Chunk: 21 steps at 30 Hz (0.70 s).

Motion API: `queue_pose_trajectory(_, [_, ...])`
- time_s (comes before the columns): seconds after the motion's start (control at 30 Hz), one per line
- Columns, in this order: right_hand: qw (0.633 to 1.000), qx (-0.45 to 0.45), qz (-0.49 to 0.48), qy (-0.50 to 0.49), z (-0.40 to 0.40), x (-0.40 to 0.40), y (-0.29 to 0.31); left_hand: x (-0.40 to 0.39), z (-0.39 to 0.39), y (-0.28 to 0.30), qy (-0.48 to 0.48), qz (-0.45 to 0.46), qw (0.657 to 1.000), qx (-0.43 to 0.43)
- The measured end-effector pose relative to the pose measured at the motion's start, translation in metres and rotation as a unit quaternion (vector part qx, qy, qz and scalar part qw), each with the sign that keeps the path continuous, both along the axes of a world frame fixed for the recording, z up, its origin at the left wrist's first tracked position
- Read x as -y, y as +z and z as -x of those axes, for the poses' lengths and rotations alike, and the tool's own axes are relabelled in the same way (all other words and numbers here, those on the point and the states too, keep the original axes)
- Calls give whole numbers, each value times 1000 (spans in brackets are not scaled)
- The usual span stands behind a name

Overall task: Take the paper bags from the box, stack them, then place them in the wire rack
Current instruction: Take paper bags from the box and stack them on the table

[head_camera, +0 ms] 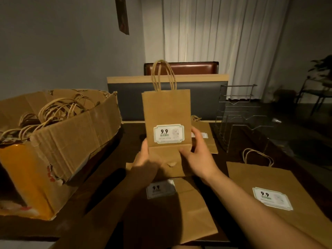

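Hands gripping paper bag (166, 112) upright: left hand (143, 157) pinching bottom-left edge, right hand (196, 153) clamping bottom-right, over dark table (111, 169).

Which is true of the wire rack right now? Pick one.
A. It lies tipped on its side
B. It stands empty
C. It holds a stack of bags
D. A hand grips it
B: the wire rack stands upright with bare slots, while both hands hold one paper bag.

"9.9" is printed on each paper bag's (167, 112) label (168, 133).
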State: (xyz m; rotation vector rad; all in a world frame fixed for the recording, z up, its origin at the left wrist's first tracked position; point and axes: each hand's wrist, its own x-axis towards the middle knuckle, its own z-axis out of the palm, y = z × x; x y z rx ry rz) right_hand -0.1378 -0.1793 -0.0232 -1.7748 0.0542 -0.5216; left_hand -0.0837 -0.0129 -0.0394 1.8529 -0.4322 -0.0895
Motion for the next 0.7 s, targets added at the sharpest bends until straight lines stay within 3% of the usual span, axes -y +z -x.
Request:
queue_pose_trajectory(0.1, [995, -17, 32, -91, -27, 37, 17, 46, -41, 9, -31, -50, 998, -15])
queue_pose_trajectory(0.2, [977, -120, 83, -153, -64, 77, 18, 91, -74, 6, -56, -81, 994, -36])
queue_pose_trajectory(0.3, [948, -241, 108, -178, -99, 112, 11, 125, -102, -3, -88, -127, 987, -43])
queue_pose_trajectory(0.5, [888, -340, 220, -217, -149, 143, -25, 157, -145, -29, -97, -230, 968, -28])
queue_pose_trajectory(0.7, [896, -360, 157, -207, -150, 138, -29, 168, -149, -27, -109, -129, 978, -122])
